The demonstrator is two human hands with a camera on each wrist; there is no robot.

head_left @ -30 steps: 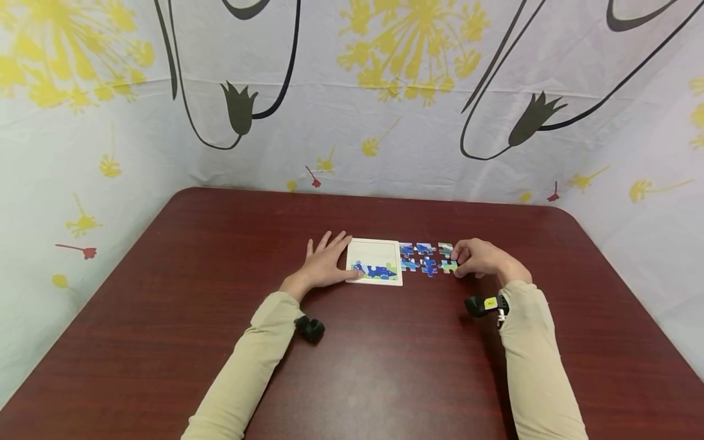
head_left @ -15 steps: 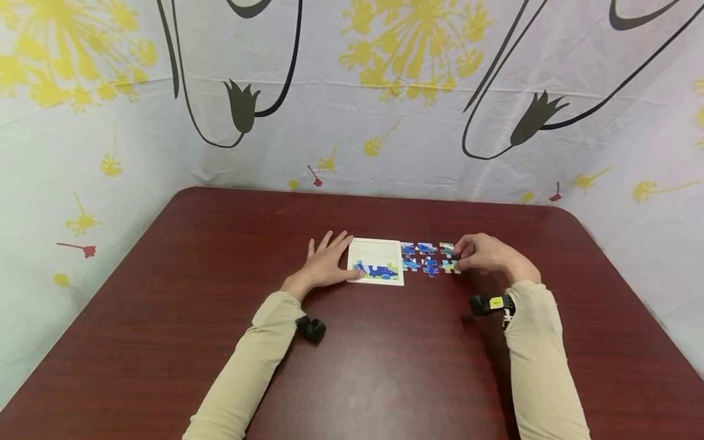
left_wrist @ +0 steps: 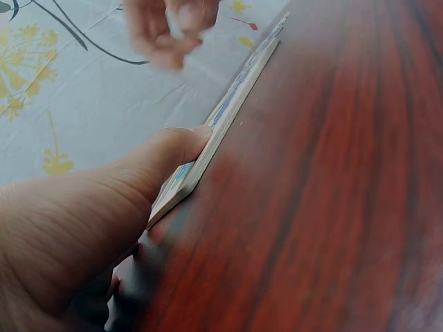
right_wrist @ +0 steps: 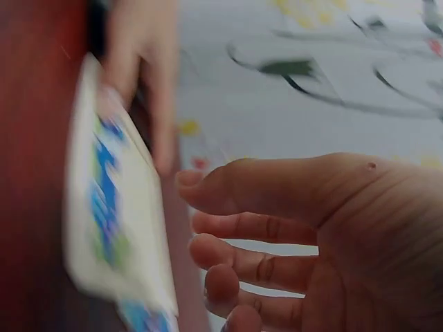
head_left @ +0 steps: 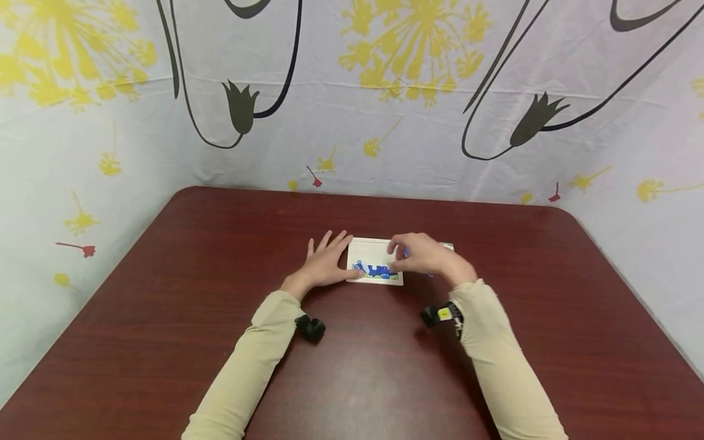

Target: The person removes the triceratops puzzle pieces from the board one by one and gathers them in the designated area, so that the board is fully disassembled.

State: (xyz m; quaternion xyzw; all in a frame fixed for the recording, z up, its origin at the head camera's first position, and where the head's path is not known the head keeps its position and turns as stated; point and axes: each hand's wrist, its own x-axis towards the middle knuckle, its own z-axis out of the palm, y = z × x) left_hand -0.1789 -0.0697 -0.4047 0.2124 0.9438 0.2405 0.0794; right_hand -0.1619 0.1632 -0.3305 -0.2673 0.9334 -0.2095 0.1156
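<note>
A square white puzzle tray [head_left: 368,249] lies flat, with blue and green puzzle pieces [head_left: 376,270] along its near side. At its left, my left hand [head_left: 321,266] has fingers spread, and the thumb [left_wrist: 181,147] presses on the near-left rim. My right hand [head_left: 426,253] hovers over the right edge of the tray, fingers loosely bent. The right wrist view shows nothing between its thumb [right_wrist: 242,185] and fingers. Loose pieces right of the tray are mostly hidden beneath this hand; parts of a blue piece [head_left: 406,251] and a greenish piece [head_left: 448,246] show.
The dark red-brown wooden table [head_left: 352,366] extends around the tray on all sides. A pale cloth [head_left: 308,134] with yellow and dark flower prints hangs behind and at both sides. Black wrist cameras [head_left: 311,329] sit on both wrists.
My right hand has moved left, from the right end of the loose pieces to above the tray's right edge, covering most of those pieces. The left hand stays on the tray.
</note>
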